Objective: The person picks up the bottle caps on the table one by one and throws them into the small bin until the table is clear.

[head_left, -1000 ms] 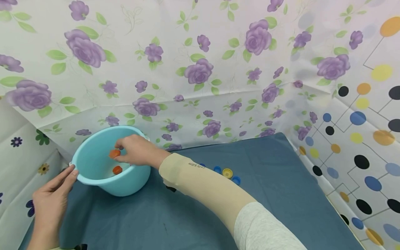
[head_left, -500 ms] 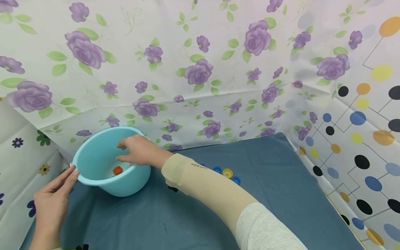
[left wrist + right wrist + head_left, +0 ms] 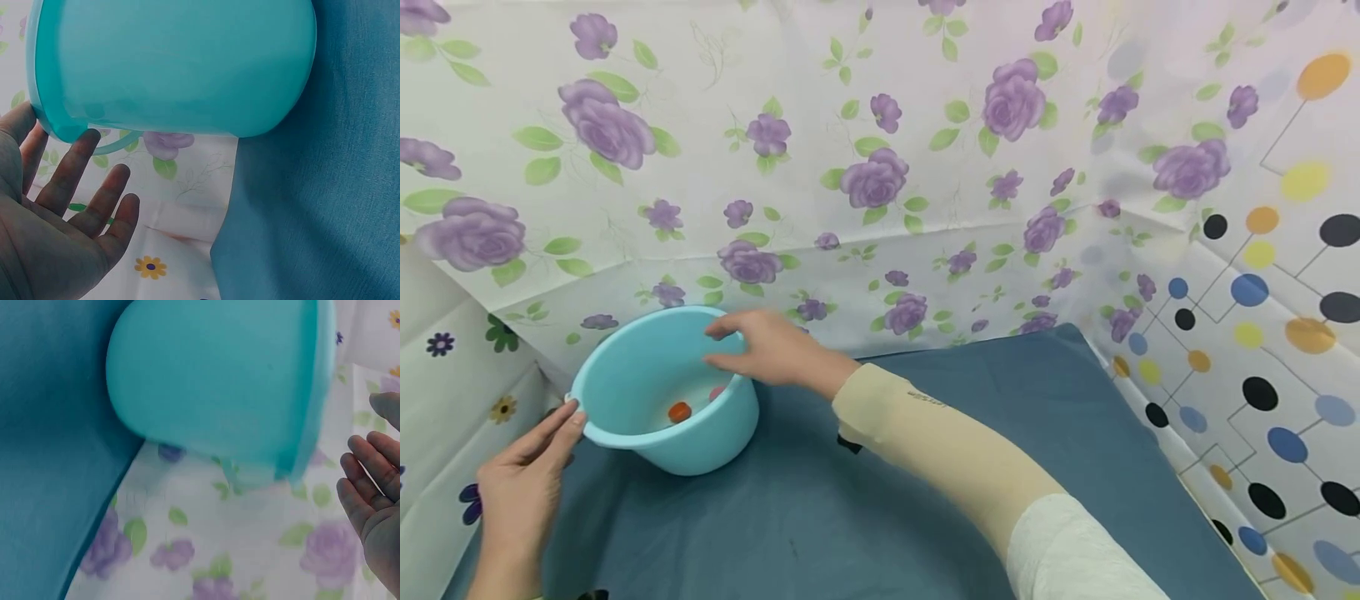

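A light blue bucket (image 3: 696, 450) stands at the left of the blue cloth. My left hand (image 3: 520, 492) pinches its left rim between thumb and fingers; in the left wrist view that hand (image 3: 56, 219) has its other fingers spread below the rim of the bucket (image 3: 175, 69). Over the bucket's right rim is my right hand (image 3: 771, 348), fingers apart and holding nothing. The right wrist view shows the empty right hand (image 3: 378, 494) beside the bucket's mouth (image 3: 322, 381). Inside the bucket lie an orange piece (image 3: 680, 412) and a pink piece (image 3: 717, 392), partly hidden by the rim.
Blue cloth (image 3: 737, 533) covers the surface. A flowered sheet (image 3: 820, 183) rises behind, close to the bucket, and a dotted sheet (image 3: 1225, 400) stands at the right. My right sleeve (image 3: 955, 450) crosses over the middle of the cloth.
My right hand has let go of an orange piece and moved right, from inside the bucket to over its rim. The blue and yellow caps are now hidden behind my sleeve. My left hand stays put.
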Motion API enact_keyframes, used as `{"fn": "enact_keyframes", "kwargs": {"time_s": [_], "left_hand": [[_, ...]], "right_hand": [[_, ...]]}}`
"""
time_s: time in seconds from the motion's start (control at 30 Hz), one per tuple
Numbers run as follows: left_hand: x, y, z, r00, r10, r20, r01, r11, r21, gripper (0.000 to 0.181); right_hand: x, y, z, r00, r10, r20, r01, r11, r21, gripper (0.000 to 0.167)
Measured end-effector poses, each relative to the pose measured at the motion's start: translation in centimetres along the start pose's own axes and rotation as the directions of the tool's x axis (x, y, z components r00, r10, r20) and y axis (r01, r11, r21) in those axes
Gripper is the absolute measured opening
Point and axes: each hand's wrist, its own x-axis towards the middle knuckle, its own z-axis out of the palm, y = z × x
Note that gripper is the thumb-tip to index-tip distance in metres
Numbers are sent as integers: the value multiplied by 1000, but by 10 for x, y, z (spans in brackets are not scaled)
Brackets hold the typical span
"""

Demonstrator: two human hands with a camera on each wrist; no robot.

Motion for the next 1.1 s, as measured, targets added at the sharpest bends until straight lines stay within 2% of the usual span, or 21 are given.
{"fn": "enact_keyframes", "kwargs": {"time_s": [0.17,0.27,0.57,0.8,0.93,1.1], "left_hand": [[1,0,-1,1000,8,-2,-8,1000,5,47],[2,1,-2,1000,14,-2,-14,1000,5,48],[2,-2,-5,999,13,47,-14,1000,18,51],[1,-2,-4,999,16,47,-17,999,28,51],[2,-1,-4,999,21,31,-22,999,27,50],[2,-2,-5,999,20,47,-22,999,32,51]], "right_hand": [[-28,24,-17,991,-42,-130,43,999,6,44],[-45,41,-25,981,-42,-191,43,999,0,42],[-98,104,-40,951,78,-299,-76,997,19,36],[-126,140,-38,943,186,-277,-179,982,52,35],[-135,157,-30,947,210,-241,-210,977,27,32],[-143,178,-20,951,244,-189,-256,966,-39,31]]}}
